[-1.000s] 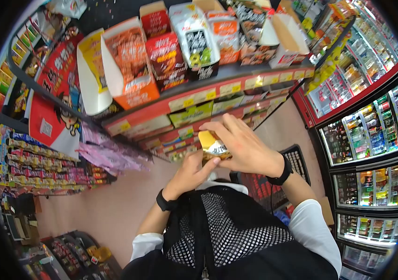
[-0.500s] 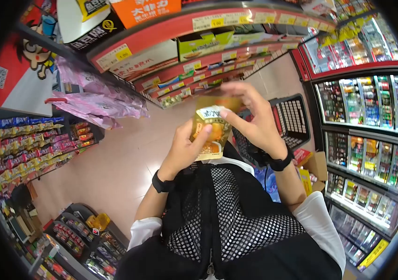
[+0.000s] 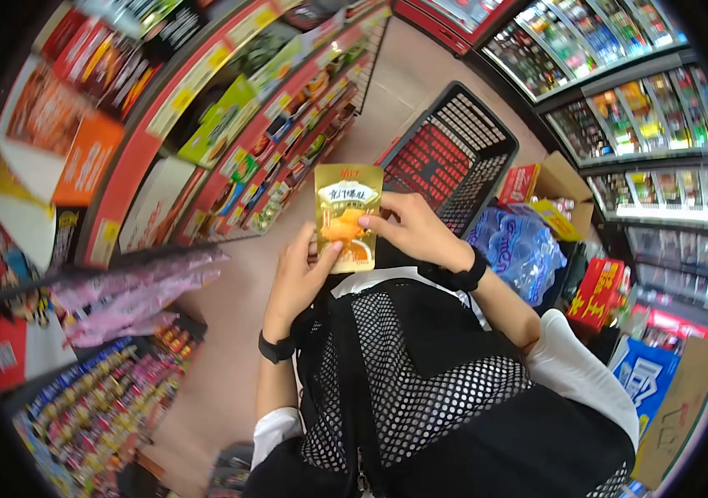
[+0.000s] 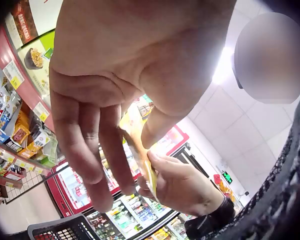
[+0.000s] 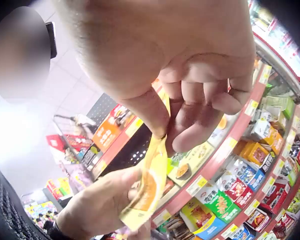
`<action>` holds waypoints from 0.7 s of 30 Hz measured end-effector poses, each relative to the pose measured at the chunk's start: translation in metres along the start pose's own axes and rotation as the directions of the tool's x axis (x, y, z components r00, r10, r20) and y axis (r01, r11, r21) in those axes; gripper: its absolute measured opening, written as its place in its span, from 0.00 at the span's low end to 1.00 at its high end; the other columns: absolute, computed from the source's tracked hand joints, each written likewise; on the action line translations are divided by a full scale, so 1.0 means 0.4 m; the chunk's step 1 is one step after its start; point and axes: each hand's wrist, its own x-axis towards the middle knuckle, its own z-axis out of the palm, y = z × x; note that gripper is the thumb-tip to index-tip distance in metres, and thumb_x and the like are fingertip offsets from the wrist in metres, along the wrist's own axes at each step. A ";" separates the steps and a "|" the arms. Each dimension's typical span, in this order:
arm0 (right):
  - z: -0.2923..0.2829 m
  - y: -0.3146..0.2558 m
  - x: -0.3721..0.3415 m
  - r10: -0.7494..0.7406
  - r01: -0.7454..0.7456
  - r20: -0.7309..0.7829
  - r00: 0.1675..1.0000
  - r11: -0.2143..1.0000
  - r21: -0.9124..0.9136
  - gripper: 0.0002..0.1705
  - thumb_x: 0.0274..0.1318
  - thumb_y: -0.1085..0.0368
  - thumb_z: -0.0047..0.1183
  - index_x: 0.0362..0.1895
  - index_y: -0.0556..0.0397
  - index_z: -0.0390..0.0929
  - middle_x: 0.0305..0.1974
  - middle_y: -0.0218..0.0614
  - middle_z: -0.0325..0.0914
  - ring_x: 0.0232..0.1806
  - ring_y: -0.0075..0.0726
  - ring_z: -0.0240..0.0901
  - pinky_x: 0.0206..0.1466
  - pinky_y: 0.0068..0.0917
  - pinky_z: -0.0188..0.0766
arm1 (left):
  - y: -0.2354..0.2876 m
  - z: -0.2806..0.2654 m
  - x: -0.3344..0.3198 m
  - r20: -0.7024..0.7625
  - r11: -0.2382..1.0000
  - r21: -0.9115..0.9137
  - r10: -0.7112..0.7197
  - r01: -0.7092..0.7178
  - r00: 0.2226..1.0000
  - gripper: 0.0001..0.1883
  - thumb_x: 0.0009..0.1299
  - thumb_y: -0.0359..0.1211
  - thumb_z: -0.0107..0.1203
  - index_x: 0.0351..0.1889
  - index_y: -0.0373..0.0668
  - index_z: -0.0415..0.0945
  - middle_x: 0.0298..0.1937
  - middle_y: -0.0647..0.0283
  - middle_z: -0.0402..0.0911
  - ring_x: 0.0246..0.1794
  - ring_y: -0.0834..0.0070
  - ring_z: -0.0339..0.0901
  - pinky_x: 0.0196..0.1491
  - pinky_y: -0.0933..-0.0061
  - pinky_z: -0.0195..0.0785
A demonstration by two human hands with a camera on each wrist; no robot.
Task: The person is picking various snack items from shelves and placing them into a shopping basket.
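A gold snack pouch (image 3: pixel 345 199) with orange food pictured on its front is held upright before the chest, its printed face toward the head camera. My left hand (image 3: pixel 294 270) pinches its lower left side, thumb on the front and fingers behind. On the opposite edge my right hand (image 3: pixel 420 232) pinches it too, thumb tip over the picture. From the left wrist, the pouch (image 4: pixel 142 145) shows nearly edge-on between thumb and fingers. The right wrist view has the pouch (image 5: pixel 152 180) slanting down from the right thumb to the left hand (image 5: pixel 97 200).
A black shopping basket (image 3: pixel 453 158) with a red inside stands on the floor ahead. Snack shelves (image 3: pixel 204 124) rise at the left, with pink bags (image 3: pixel 121 290) hanging below. Wrapped bottles (image 3: pixel 520 253), cartons and drink fridges (image 3: pixel 619 124) line the right.
The pouch, first tilted and mostly covered by the hands, now stands upright with its front showing. The right hand has come down to its right edge. The view has swung right, toward the basket.
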 end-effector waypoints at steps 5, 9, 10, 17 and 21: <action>-0.204 0.313 0.003 0.227 -0.248 -0.305 0.925 0.968 -0.033 0.16 0.60 0.61 0.51 0.43 0.62 0.75 0.24 0.39 0.76 0.26 0.26 0.72 0.31 0.29 0.69 | -0.008 0.072 0.116 0.105 0.970 0.241 -0.013 -0.013 0.994 0.14 0.68 0.28 0.52 0.51 0.39 0.69 0.33 0.56 0.83 0.31 0.75 0.81 0.34 0.77 0.71; -0.334 0.662 -0.051 0.463 -0.463 -0.345 0.816 0.882 0.090 0.13 0.59 0.64 0.47 0.40 0.63 0.74 0.29 0.51 0.78 0.33 0.46 0.79 0.38 0.37 0.74 | 0.007 0.127 0.192 0.113 0.946 0.320 -0.092 0.052 0.989 0.13 0.69 0.29 0.52 0.51 0.41 0.71 0.33 0.58 0.83 0.32 0.75 0.81 0.34 0.76 0.71; -0.364 0.694 -0.053 0.554 -0.544 -0.333 0.763 0.829 0.132 0.13 0.58 0.64 0.47 0.39 0.63 0.74 0.28 0.50 0.78 0.33 0.45 0.80 0.37 0.37 0.74 | 0.022 0.147 0.211 0.135 0.932 0.361 -0.099 0.044 0.986 0.13 0.69 0.30 0.52 0.51 0.41 0.71 0.33 0.58 0.83 0.31 0.75 0.80 0.34 0.75 0.70; -0.364 1.150 0.026 0.721 -0.752 -0.293 0.629 0.659 0.009 0.14 0.51 0.60 0.50 0.35 0.57 0.81 0.34 0.51 0.80 0.39 0.51 0.79 0.46 0.41 0.74 | 0.064 0.238 0.319 0.110 0.858 0.462 -0.306 0.224 0.946 0.13 0.71 0.30 0.50 0.51 0.36 0.71 0.38 0.55 0.82 0.39 0.71 0.80 0.43 0.72 0.70; -0.261 1.357 0.105 0.811 -0.822 -0.146 0.567 0.544 -0.169 0.16 0.54 0.60 0.45 0.37 0.55 0.82 0.40 0.53 0.79 0.45 0.54 0.77 0.48 0.44 0.73 | 0.059 0.266 0.359 0.005 0.772 0.497 -0.459 0.397 0.888 0.13 0.72 0.32 0.49 0.50 0.35 0.71 0.39 0.55 0.82 0.41 0.70 0.80 0.45 0.72 0.69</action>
